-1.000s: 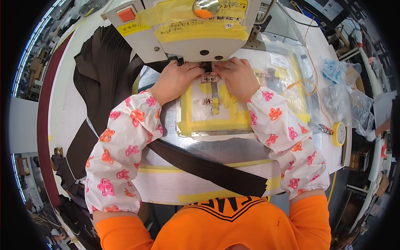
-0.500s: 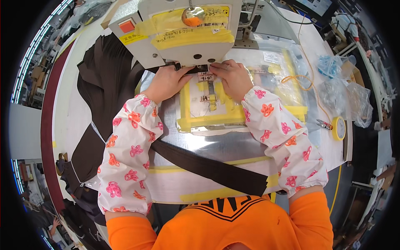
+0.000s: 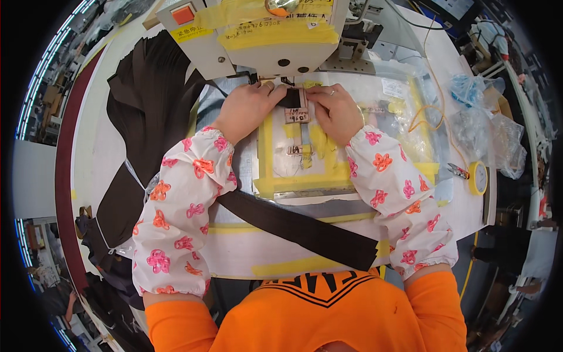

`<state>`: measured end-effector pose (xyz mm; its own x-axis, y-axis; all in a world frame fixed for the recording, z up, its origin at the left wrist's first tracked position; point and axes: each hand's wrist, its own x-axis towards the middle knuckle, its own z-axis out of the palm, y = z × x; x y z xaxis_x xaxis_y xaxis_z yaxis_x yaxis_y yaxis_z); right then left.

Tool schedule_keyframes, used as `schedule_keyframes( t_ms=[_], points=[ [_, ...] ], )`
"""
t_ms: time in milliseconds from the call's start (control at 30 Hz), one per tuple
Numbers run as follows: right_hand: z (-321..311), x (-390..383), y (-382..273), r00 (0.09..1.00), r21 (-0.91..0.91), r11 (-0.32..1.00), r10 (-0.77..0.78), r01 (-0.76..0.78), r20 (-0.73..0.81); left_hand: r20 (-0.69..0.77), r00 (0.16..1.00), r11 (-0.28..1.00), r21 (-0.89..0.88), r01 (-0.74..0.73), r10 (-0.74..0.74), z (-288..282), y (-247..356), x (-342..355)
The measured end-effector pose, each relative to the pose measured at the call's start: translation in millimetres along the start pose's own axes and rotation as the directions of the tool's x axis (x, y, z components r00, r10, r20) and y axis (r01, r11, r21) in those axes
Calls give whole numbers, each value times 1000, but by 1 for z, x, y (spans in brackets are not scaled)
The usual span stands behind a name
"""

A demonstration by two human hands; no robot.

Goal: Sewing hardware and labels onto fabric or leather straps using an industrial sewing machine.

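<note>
Under the head of a white sewing machine [image 3: 275,50], a small black fabric piece [image 3: 291,98] lies in a pinkish frame on a clear template [image 3: 275,182] edged with yellow tape. My left hand [image 3: 249,110] is closed at the piece's left side, its thumb and forefinger meeting at the fabric edge. At the frame's right side, my right hand [image 3: 337,112] has its fingers bent together, tips against the edge; what they pinch is hidden. Dark strips [image 3: 299,229] of fabric lie stacked in front of my left forearm, angled toward the table's near edge.
A big bundle of dark strips [image 3: 138,111] lies to the left, tied with a pale band. On the right are yellow tape [image 3: 478,178], small snips [image 3: 458,171], an orange cord [image 3: 437,88] and crumpled plastic bags [image 3: 489,132]. The machine carries a red switch [image 3: 183,14].
The view has shifted slightly, so the machine sits higher in the picture. More of the small black piece and its frame now shows between my hands, nearer to me from under the machine head.
</note>
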<state>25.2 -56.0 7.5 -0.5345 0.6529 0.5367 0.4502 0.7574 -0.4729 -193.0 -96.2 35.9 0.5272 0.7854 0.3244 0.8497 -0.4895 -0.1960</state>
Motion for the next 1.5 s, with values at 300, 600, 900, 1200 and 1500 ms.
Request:
schedule_keyframes(
  t_ms=[300, 600, 900, 1200, 1500],
  points=[
    [5, 6, -27, 996, 157, 985, -69, 78, -59, 765, 642, 89, -636, 766, -60, -48, -81, -71],
    [66, 33, -76, 963, 439, 872, 118, -218, 244, 767, 642, -35, -642, 766, -20, -43, -84, -78],
    [72, 36, -71, 991, 366, 930, -46, -4, 127, 772, 634, -67, -635, 770, -29, -49, -81, -75],
    [68, 38, -76, 944, 228, 952, 129, -204, 304, 731, 675, -5, -679, 734, -103, -45, -82, -77],
    [60, 35, -83, 992, 222, 967, -115, 124, -52, -88, 945, 927, -240, 288, -316, 0, -113, -27]
  ],
)
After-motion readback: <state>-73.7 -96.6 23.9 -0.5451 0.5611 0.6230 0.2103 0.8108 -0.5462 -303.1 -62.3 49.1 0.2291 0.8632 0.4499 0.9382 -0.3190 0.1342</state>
